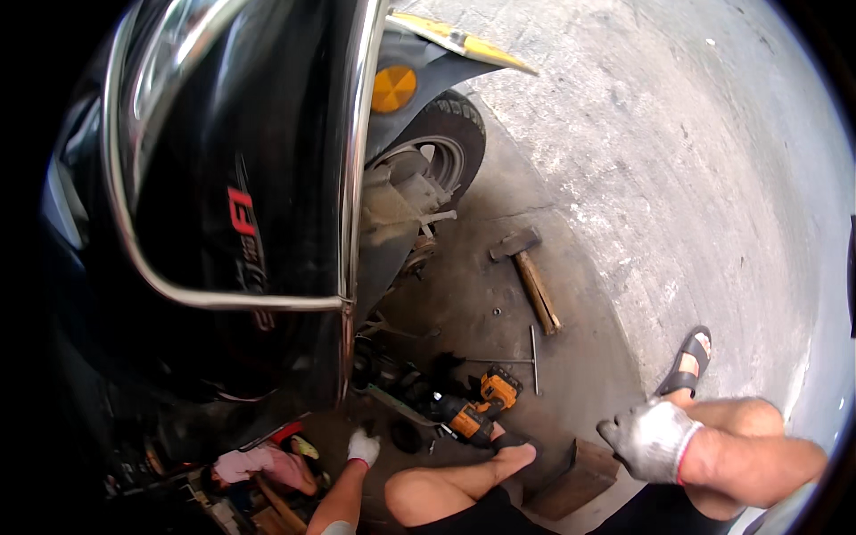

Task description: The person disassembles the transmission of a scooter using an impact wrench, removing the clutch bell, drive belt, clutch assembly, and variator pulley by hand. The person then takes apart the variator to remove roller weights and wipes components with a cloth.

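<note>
In a white work glove, my left hand (363, 446) is beside the low underside of a black vehicle (294, 160). Its fingers look curled, and what they hold, if anything, is too small to make out. My right hand (651, 437), also gloved, is over my bent right leg with fingers closed and dark at the tips; anything inside them is hidden. Between the hands, an orange and black cordless power tool (468, 419) lies on the floor by my foot. A dark ring-shaped part (407, 436) lies close to my left hand.
Farther out lie a wooden-handled sledgehammer (538, 292), a T-handle wrench (535, 361) and a small nut (497, 311). The vehicle's wheel (464, 147) and exposed axle parts are ahead. A brown block-like object (580, 477) stands between my legs. Assorted items crowd the lower left.
</note>
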`<move>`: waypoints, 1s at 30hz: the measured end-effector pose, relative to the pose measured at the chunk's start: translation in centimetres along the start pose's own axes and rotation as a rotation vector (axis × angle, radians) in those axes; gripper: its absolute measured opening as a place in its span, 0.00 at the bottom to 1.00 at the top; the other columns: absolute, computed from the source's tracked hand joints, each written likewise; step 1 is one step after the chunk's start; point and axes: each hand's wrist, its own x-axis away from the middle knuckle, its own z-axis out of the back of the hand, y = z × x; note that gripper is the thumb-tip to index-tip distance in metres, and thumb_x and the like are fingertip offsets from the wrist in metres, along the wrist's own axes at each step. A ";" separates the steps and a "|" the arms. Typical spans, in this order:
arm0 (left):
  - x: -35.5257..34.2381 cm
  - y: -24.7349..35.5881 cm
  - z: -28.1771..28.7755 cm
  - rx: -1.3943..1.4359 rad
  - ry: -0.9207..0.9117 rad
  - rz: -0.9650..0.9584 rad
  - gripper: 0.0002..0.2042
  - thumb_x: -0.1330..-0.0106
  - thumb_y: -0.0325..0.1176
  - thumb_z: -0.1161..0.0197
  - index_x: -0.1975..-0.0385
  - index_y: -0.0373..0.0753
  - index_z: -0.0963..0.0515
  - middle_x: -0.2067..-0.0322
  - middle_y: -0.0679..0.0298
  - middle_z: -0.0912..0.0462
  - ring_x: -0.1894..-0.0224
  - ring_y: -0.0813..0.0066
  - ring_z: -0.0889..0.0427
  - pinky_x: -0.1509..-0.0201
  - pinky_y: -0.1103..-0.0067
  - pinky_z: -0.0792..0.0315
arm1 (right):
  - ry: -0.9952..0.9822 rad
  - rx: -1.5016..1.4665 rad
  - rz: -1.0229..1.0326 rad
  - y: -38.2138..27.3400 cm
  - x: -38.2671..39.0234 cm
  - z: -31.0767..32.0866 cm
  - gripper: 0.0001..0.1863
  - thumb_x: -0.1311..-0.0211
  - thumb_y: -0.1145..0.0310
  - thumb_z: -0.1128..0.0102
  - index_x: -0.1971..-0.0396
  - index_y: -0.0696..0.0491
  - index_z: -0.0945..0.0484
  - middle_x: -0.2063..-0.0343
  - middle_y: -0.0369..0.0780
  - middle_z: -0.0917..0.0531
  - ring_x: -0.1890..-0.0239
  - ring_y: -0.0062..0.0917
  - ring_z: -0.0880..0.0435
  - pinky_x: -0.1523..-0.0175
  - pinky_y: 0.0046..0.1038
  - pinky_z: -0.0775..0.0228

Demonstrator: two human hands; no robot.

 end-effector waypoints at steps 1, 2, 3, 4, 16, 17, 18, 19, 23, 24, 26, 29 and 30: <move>2.2 1.8 2.6 0.128 -0.043 -0.090 0.23 0.41 0.30 0.36 0.45 0.29 0.24 0.46 0.44 0.21 0.41 0.49 0.23 0.37 0.68 0.30 | 0.001 -0.054 -0.016 0.4 0.1 0.7 0.15 0.48 0.65 0.39 0.62 0.56 0.23 0.73 0.48 0.16 0.69 0.45 0.14 0.63 0.44 0.22; 4.2 1.9 4.6 0.222 -0.083 -0.085 0.22 0.40 0.29 0.37 0.45 0.29 0.24 0.47 0.44 0.20 0.41 0.49 0.23 0.37 0.68 0.30 | 0.031 -0.123 -0.073 1.0 -0.2 0.7 0.15 0.47 0.65 0.39 0.60 0.56 0.23 0.72 0.48 0.16 0.68 0.46 0.14 0.62 0.45 0.22; 5.6 1.9 6.2 0.320 -0.120 -0.081 0.22 0.40 0.29 0.37 0.45 0.29 0.24 0.48 0.45 0.19 0.42 0.50 0.22 0.37 0.69 0.31 | 0.060 -0.188 -0.134 1.7 0.2 0.6 0.16 0.45 0.64 0.40 0.59 0.56 0.23 0.71 0.48 0.15 0.67 0.46 0.14 0.61 0.45 0.22; 8.8 0.9 9.6 0.286 -0.091 -0.107 0.21 0.38 0.28 0.38 0.45 0.29 0.25 0.48 0.46 0.19 0.43 0.54 0.21 0.38 0.71 0.30 | 0.092 -0.194 -0.078 1.8 0.4 0.9 0.15 0.43 0.63 0.41 0.59 0.56 0.23 0.71 0.48 0.15 0.66 0.45 0.14 0.60 0.44 0.22; 41.0 33.0 29.6 0.396 -0.209 -0.346 0.20 0.30 0.34 0.42 0.41 0.35 0.26 0.46 0.54 0.19 0.41 0.67 0.22 0.36 0.75 0.31 | 0.876 -1.185 -0.376 -4.2 20.4 3.8 0.13 0.34 0.71 0.46 0.52 0.59 0.21 0.70 0.46 0.13 0.69 0.28 0.12 0.61 0.28 0.20; 43.2 32.5 30.8 0.388 -0.216 -0.344 0.20 0.30 0.35 0.42 0.40 0.35 0.26 0.46 0.55 0.19 0.41 0.67 0.22 0.36 0.75 0.31 | 0.928 -1.101 -0.316 -5.1 21.8 3.1 0.14 0.34 0.72 0.47 0.51 0.59 0.22 0.70 0.45 0.13 0.70 0.28 0.12 0.61 0.29 0.20; 41.1 35.0 28.8 0.363 -0.193 -0.425 0.21 0.31 0.37 0.42 0.41 0.36 0.26 0.46 0.52 0.19 0.42 0.62 0.21 0.37 0.73 0.30 | 1.008 -1.367 -0.475 -2.2 22.8 1.1 0.14 0.37 0.72 0.45 0.53 0.60 0.20 0.71 0.47 0.13 0.69 0.29 0.13 0.60 0.29 0.20; 41.0 35.1 27.4 0.321 -0.190 -0.458 0.21 0.33 0.39 0.42 0.41 0.37 0.25 0.46 0.50 0.19 0.42 0.57 0.21 0.38 0.70 0.28 | 1.012 -1.075 -0.555 -1.9 25.8 3.1 0.15 0.41 0.72 0.44 0.56 0.60 0.18 0.68 0.48 0.13 0.68 0.33 0.13 0.58 0.32 0.20; 42.0 44.6 31.5 0.261 -0.357 -0.485 0.23 0.34 0.45 0.44 0.42 0.40 0.24 0.46 0.50 0.19 0.43 0.54 0.20 0.38 0.67 0.29 | 0.841 -0.855 -0.829 10.9 32.0 -3.9 0.21 0.22 0.61 0.65 0.38 0.49 0.29 0.49 0.53 0.20 0.50 0.48 0.20 0.45 0.41 0.27; 41.1 45.1 32.3 0.242 -0.324 -0.482 0.23 0.34 0.45 0.44 0.42 0.40 0.23 0.47 0.50 0.18 0.44 0.54 0.20 0.38 0.67 0.28 | 0.783 -0.937 -0.858 9.8 31.6 0.2 0.21 0.23 0.61 0.65 0.38 0.49 0.29 0.50 0.53 0.20 0.51 0.48 0.20 0.45 0.41 0.27; 40.5 48.1 34.0 0.327 -0.363 -0.486 0.23 0.34 0.45 0.43 0.43 0.41 0.22 0.49 0.50 0.17 0.45 0.54 0.19 0.39 0.67 0.28 | 0.779 -0.899 -0.867 13.1 33.6 10.2 0.20 0.23 0.62 0.64 0.40 0.49 0.28 0.51 0.52 0.19 0.52 0.47 0.20 0.47 0.41 0.27; 34.5 55.9 36.6 0.212 -0.273 -0.631 0.22 0.34 0.44 0.43 0.44 0.42 0.21 0.47 0.50 0.18 0.46 0.54 0.19 0.39 0.67 0.27 | 0.795 -0.872 -0.836 14.7 34.7 21.5 0.19 0.25 0.62 0.63 0.43 0.49 0.27 0.53 0.51 0.19 0.54 0.45 0.20 0.49 0.40 0.27; 34.0 55.9 36.1 0.234 -0.266 -0.643 0.22 0.35 0.44 0.43 0.44 0.42 0.21 0.47 0.51 0.18 0.45 0.54 0.19 0.39 0.67 0.27 | 0.772 -0.846 -0.846 15.1 34.5 23.8 0.18 0.25 0.63 0.62 0.44 0.49 0.27 0.54 0.51 0.19 0.55 0.45 0.20 0.50 0.40 0.27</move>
